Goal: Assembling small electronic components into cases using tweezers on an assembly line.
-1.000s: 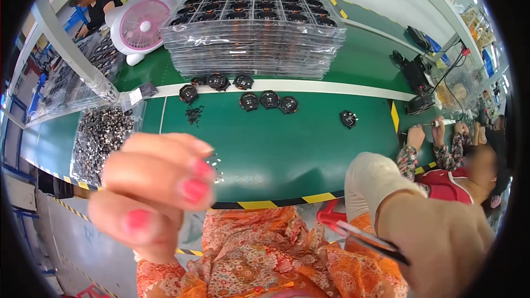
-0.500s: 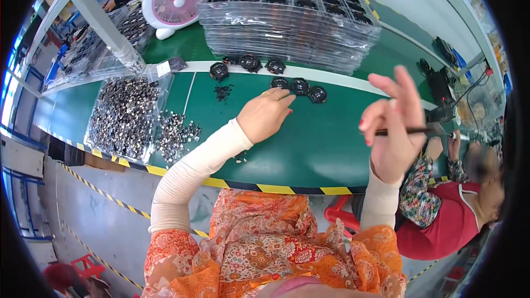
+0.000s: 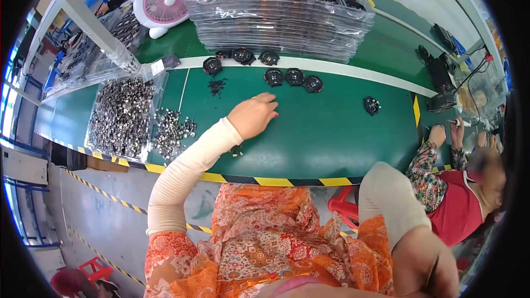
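Note:
My left hand (image 3: 254, 115) rests knuckles-up on the green table (image 3: 331, 132), its fingers curled together with the tips on the mat. Whether it holds anything is hidden. A few tiny pale parts (image 3: 237, 153) lie just under its wrist. Beyond it sit black round cases (image 3: 294, 76) in a loose row, and a single one (image 3: 371, 105) lies off to the right. My right hand (image 3: 422, 262) is low at the bottom right, close to the camera and blurred, closed around a thin dark tool (image 3: 434, 269).
A clear bag of small metal parts (image 3: 121, 116) and a loose pile (image 3: 171, 129) lie at the left. Stacked clear trays (image 3: 281, 11) and a pink fan (image 3: 165, 0) stand at the back. A co-worker in red (image 3: 464, 204) sits at the right.
My right hand has dropped from over the table to the bottom right corner. My left hand has slid a little nearer across the mat. The view has shifted slightly.

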### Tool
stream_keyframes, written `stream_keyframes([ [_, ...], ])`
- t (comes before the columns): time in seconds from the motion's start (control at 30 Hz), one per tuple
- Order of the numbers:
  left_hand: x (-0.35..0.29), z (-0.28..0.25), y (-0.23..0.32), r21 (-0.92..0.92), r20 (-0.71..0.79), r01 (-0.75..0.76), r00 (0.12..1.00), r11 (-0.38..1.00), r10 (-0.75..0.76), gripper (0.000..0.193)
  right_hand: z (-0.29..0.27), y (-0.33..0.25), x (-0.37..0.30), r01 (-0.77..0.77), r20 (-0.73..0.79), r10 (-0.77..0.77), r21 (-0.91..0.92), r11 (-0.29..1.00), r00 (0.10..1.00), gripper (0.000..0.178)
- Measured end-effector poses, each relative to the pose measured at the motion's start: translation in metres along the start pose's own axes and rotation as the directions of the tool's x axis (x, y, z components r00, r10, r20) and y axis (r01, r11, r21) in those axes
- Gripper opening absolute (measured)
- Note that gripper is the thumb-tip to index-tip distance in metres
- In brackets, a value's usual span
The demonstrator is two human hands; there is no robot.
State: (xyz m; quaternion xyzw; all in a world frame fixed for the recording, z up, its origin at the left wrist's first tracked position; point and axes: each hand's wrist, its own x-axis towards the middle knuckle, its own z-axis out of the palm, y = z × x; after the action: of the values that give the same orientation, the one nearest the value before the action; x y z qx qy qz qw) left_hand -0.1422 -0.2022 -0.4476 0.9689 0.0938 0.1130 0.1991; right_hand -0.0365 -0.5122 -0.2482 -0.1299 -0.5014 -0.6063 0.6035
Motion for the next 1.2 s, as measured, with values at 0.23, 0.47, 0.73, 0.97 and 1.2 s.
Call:
stream_keyframes([
  [0.23,0.055,0.039,-0.031,0.366,-0.127,0.037,0.992,0.930,0.011,0.049,0.014,0.036,-0.158,-0.882,0.539,0.842,-0.404,0.242,-0.016,0.032],
  [0.47,0.020,0.052,0.025,0.483,-0.081,0.124,0.992,0.867,-0.097,0.053,-0.026,0.034,-0.318,-0.280,0.757,0.596,-0.654,0.703,-0.269,0.031],
  [0.73,-0.040,0.056,0.095,0.220,-0.217,0.186,0.966,0.958,-0.138,0.059,0.009,0.029,-0.320,-0.600,0.846,0.507,-0.493,0.630,-0.164,0.036],
  [0.97,-0.079,0.044,0.088,0.085,-0.372,0.190,0.917,0.978,-0.145,0.050,0.053,0.021,-0.154,-0.947,0.770,0.612,-0.034,0.319,0.178,0.028],
  [1.2,-0.081,0.046,0.082,-0.022,-0.421,0.251,0.876,0.968,-0.237,0.043,0.039,0.012,-0.115,-0.962,0.716,0.653,0.102,0.253,0.247,0.021],
])
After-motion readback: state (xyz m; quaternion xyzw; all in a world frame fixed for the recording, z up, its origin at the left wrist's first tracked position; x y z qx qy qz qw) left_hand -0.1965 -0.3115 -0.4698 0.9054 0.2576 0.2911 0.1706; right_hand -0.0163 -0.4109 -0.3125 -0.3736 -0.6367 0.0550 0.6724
